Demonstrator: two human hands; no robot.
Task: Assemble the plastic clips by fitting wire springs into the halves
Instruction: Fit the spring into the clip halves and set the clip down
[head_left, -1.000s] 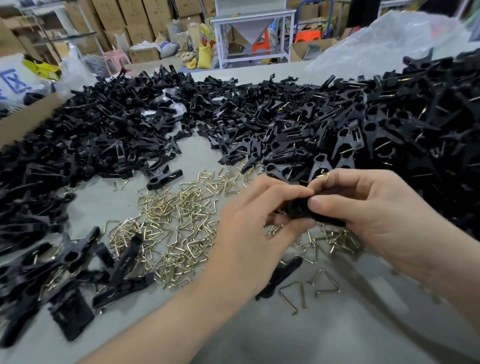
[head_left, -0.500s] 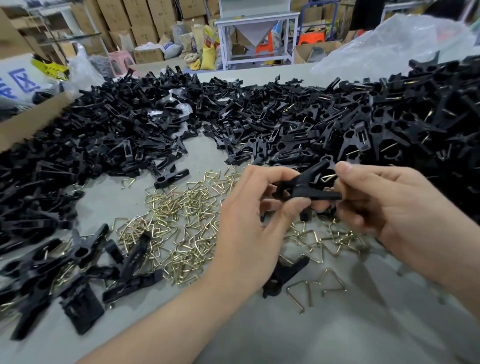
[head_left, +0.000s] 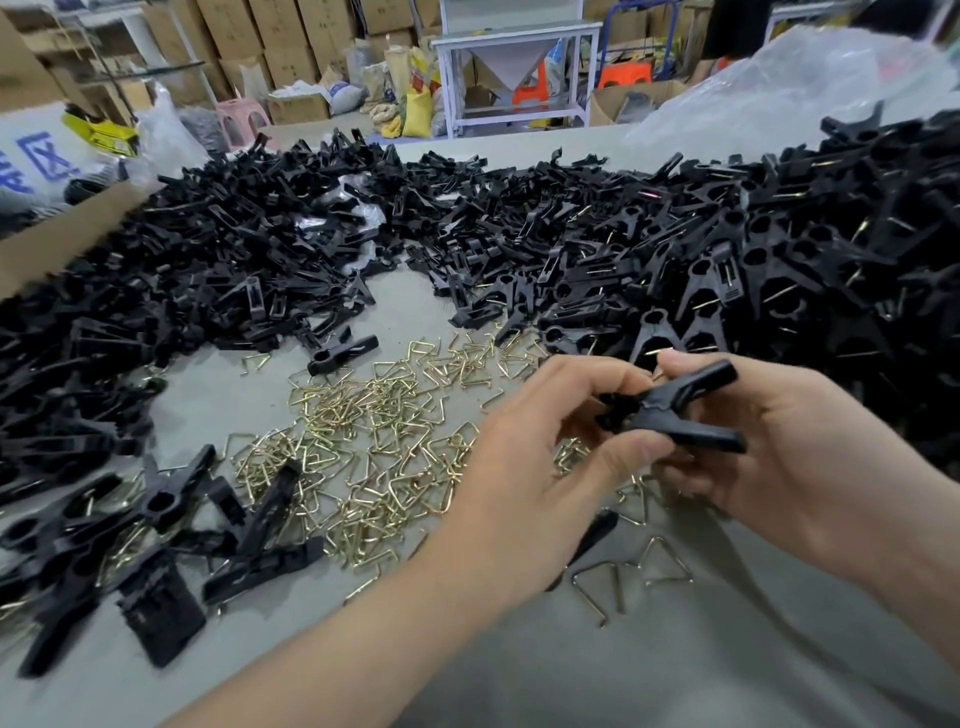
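Note:
A black plastic clip (head_left: 675, 410) with its two halves spread in a V is held above the grey table (head_left: 597, 675) between both hands. My left hand (head_left: 530, 467) pinches its left end with thumb and curled fingers. My right hand (head_left: 795, 452) grips the clip from the right, fingers wrapped behind it. A heap of brass wire springs (head_left: 374, 447) lies just left of and under my hands. Two loose springs (head_left: 623, 577) lie near my wrists. A single black clip half (head_left: 597, 530) lies under my left hand.
Large piles of black clip halves (head_left: 234, 280) cover the left and back of the table. Assembled clips (head_left: 779, 260) are heaped at the right. Several clips (head_left: 156, 525) lie at the front left. A cardboard box edge (head_left: 52, 244) stands at the far left, a plastic bag (head_left: 810, 67) at the back right.
The clip has come up from between my closed fingers and now shows its two halves spread apart. Both hands have shifted slightly right and up over the springs.

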